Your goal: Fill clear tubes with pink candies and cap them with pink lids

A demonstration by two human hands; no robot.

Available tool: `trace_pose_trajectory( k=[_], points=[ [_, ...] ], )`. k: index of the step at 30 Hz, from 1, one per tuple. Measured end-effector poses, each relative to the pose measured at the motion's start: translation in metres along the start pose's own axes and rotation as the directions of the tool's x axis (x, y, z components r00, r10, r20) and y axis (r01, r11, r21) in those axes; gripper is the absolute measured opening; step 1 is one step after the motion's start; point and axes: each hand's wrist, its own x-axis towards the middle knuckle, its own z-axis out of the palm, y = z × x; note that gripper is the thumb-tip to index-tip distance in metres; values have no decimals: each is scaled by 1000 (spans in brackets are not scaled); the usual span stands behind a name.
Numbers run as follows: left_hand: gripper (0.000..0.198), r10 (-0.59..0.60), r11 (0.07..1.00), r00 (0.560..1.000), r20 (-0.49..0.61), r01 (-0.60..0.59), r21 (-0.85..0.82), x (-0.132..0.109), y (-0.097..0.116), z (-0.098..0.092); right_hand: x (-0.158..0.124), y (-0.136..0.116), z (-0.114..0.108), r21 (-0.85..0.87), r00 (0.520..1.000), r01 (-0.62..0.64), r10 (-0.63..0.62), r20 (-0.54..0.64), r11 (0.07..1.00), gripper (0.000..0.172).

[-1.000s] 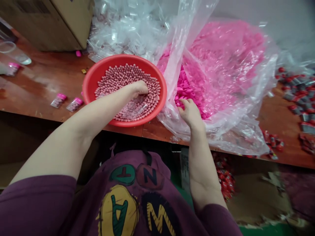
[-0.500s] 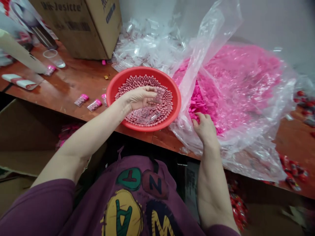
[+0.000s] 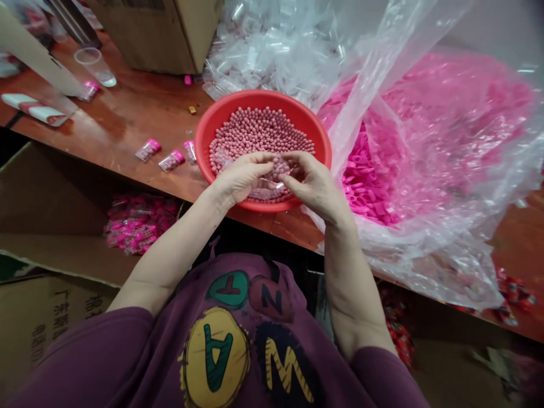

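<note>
A red plastic basin (image 3: pixel 204 148) full of small pink beads (image 3: pixel 259 129) stands at the table's front edge. Over its near side, my left hand (image 3: pixel 246 175) is closed on a small clear container (image 3: pixel 279 168) with pink beads inside. My right hand (image 3: pixel 317 184) has its fingers curled against the right end of that container. Whatever its fingertips may hold is hidden. Other clear containers lie on the beads beneath my hands, partly covered. Bright pink plastic caps (image 3: pixel 368 181) fill a large clear bag (image 3: pixel 425 249) just right of the basin.
Several pink-capped bead containers (image 3: pixel 171 161) lie left of the basin. Behind it is a heap of clear empty containers (image 3: pixel 276 51) beside a cardboard box (image 3: pixel 161 39). A clear cup (image 3: pixel 97 67) lies farther left. Below the table, an open carton (image 3: pixel 51 209) holds capped containers (image 3: pixel 138 224).
My right hand has left the pink caps and come over the basin to meet the container in my left hand. The view has shifted somewhat, showing more of the carton below.
</note>
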Motion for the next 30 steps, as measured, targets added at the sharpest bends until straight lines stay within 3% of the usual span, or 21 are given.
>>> trace_pose_trajectory(
  k=[3,9,12,14,17,20,23,26,28,30],
  points=[
    [11,-4,1000,999,-39,4,6,1,0,-1,6,9,6,122,995,-100,96,36,988,29],
    [18,-29,997,990,-138,19,-74,2,4,6,17,17,0,310,976,-202,163,147,929,46],
    [26,-52,985,986,-160,24,-174,7,6,2,23,23,0,324,978,-210,199,67,922,42],
    [34,-53,975,987,-151,18,-222,10,6,-2,23,24,7,218,985,-140,159,-71,966,32],
    [40,-4,982,988,-152,-24,-185,8,7,-8,12,16,22,-82,977,-16,-2,-215,997,17],
    [24,91,995,978,-187,-95,-11,0,9,-13,-7,15,23,-208,953,31,-92,-287,978,19],
    [12,129,990,975,-182,-117,75,-2,9,-18,-37,37,-9,-236,902,-99,-13,-432,967,22],
    [9,124,992,981,-147,-118,49,0,6,-21,-79,74,-64,-234,773,-348,137,-619,908,25],
    [13,131,991,986,-107,-129,28,1,3,-21,-102,95,-93,-232,708,-522,266,-654,821,25],
    [18,144,989,988,-60,-141,52,0,1,-20,-114,111,-107,-284,722,-587,331,-608,758,27]
  ],
)
